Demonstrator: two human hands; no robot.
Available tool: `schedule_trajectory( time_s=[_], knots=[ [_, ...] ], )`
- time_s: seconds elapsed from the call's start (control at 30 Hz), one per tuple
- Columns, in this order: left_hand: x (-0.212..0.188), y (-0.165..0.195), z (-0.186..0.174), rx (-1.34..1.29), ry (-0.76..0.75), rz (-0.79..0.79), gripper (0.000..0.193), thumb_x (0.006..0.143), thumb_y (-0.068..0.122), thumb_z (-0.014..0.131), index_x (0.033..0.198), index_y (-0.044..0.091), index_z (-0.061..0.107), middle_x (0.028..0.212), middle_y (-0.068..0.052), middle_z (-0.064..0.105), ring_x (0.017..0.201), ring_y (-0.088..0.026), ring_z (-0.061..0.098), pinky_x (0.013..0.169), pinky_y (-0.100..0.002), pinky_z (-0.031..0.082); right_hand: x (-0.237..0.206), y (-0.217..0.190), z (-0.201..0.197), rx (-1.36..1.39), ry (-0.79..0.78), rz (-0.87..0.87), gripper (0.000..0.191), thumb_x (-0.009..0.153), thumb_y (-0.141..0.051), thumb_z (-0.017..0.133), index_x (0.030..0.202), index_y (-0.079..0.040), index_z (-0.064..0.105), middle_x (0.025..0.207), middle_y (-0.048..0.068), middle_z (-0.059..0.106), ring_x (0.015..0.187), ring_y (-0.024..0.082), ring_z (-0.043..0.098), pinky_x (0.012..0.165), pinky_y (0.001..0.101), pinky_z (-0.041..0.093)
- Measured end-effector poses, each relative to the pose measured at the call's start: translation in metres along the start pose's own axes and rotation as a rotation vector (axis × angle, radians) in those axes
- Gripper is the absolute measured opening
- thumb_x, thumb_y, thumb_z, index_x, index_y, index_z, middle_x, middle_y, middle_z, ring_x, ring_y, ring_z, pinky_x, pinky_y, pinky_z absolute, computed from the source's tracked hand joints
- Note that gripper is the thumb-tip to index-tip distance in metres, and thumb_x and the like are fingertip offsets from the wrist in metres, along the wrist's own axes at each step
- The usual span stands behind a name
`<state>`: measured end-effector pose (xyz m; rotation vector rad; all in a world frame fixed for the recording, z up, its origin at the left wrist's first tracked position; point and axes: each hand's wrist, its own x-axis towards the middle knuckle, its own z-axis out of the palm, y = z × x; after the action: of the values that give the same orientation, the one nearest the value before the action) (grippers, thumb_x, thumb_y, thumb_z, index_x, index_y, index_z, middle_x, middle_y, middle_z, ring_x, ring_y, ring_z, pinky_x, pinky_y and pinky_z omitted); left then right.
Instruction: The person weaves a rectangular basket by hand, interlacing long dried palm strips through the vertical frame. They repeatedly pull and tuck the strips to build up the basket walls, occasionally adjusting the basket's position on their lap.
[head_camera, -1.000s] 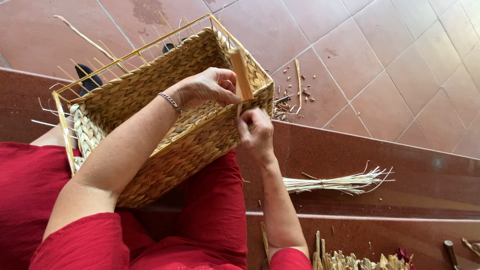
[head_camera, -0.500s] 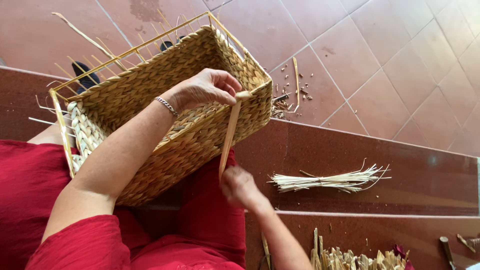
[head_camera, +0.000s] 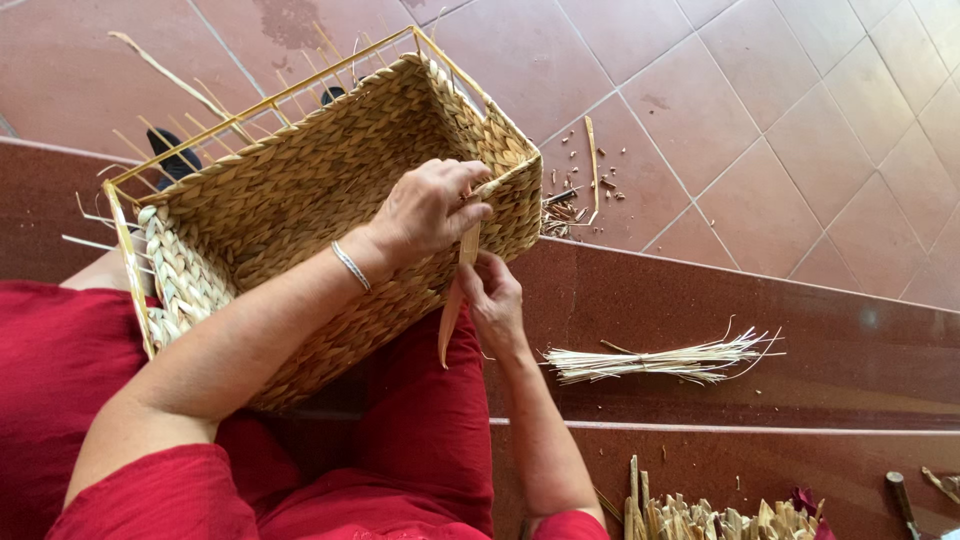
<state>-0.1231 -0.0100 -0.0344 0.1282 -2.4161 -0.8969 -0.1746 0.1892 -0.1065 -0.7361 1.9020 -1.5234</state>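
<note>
Terracotta tiled floor (head_camera: 760, 130) and dark red polished steps; the person sits in red clothing. The rectangular woven straw basket with a yellow wire frame (head_camera: 300, 210) rests tilted on the lap, left of both hands, likely to bring its near corner within reach. Left hand (head_camera: 430, 205), silver bracelet at the wrist, curls over the rim, pinning a flat pale straw strip (head_camera: 455, 300). Right hand (head_camera: 495, 300), just below, pinches that strip, seemingly keeping it taut. Right of the hands lies a loose bundle of thin pale straws (head_camera: 660, 362).

We saw soft, even daylight, faint glare on the glossy reddish-brown tiled step (head_camera: 700, 290), weak shadows, and sharp focus throughout.
</note>
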Motion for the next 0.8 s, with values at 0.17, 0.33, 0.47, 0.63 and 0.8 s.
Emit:
schedule_trajectory(
  time_s=[0.17,0.33,0.47,0.63,0.8],
  knots=[
    [-0.008,0.008,0.006,0.336,0.075,0.279,0.039,0.096,0.011,0.067,0.128,-0.01,0.059,0.095,-0.015,0.067,0.087,-0.028,0.066,0.076,-0.037,0.059,0.009,0.015,0.027,-0.22,0.134,-0.258,0.027,0.104,-0.014,0.065,0.08,-0.003,0.059,0.072,0.005,0.067,0.06,0.014,0.059,0.05,0.0335,0.05],
    [-0.009,0.012,0.008,0.469,-0.017,0.225,0.044,0.088,0.007,0.066,0.124,-0.016,0.059,0.092,-0.016,0.067,0.082,-0.024,0.067,0.068,-0.032,0.06,0.002,0.011,0.03,-0.408,0.199,-0.376,0.025,0.104,-0.013,0.063,0.082,-0.002,0.059,0.071,0.01,0.063,0.057,0.017,0.059,0.053,0.035,0.048],
    [-0.005,0.01,0.012,0.45,-0.184,0.158,0.018,0.09,0.005,0.065,0.103,-0.007,0.062,0.088,-0.016,0.066,0.078,-0.023,0.066,0.063,-0.033,0.06,-0.005,0.011,0.027,-0.412,0.173,-0.313,0.024,0.104,-0.014,0.061,0.083,-0.003,0.059,0.068,0.009,0.062,0.055,0.02,0.061,0.05,0.0356,0.049],
    [-0.001,0.008,0.014,0.407,-0.163,0.117,0.015,0.09,0.007,0.068,0.099,-0.003,0.061,0.084,-0.015,0.065,0.076,-0.025,0.066,0.063,-0.035,0.06,-0.012,0.013,0.029,-0.434,0.225,-0.354,0.025,0.105,-0.014,0.063,0.084,-0.001,0.057,0.07,0.011,0.06,0.057,0.022,0.058,0.053,0.0375,0.047],
    [0.001,0.008,0.002,0.268,-0.037,0.179,0.022,0.089,0.007,0.068,0.108,-0.003,0.061,0.092,-0.013,0.064,0.087,-0.028,0.063,0.071,-0.039,0.056,-0.008,0.002,0.024,-0.355,0.187,-0.347,0.024,0.103,-0.017,0.064,0.084,-0.002,0.06,0.069,0.009,0.061,0.057,0.018,0.059,0.052,0.0362,0.048]
  ],
)
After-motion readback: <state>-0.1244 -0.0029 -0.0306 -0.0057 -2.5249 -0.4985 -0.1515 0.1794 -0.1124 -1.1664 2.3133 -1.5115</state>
